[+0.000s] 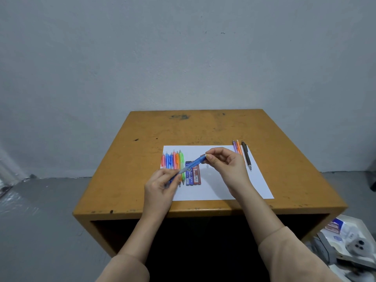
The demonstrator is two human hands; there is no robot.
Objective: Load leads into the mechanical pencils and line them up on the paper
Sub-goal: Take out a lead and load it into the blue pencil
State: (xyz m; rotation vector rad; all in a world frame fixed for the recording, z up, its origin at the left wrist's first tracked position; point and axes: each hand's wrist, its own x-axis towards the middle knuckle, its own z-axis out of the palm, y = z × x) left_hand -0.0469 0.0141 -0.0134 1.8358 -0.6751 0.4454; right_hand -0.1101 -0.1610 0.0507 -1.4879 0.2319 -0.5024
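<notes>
I hold a blue mechanical pencil (192,163) slanted above the white paper (215,188). My left hand (162,186) grips its lower tip end, and my right hand (223,161) pinches its upper cap end. Several coloured pencils (173,161) lie side by side on the paper's left part, partly hidden by my left hand. Beside them lie a blue lead case (188,178) and a red lead case (196,176). A purple, an orange and a dark brown pencil (246,154) lie at the paper's right edge.
The paper lies on a small worn yellow-brown table (203,129) that stands against a grey wall. A white tray with boxes and odd items (350,241) sits on the floor at the lower right.
</notes>
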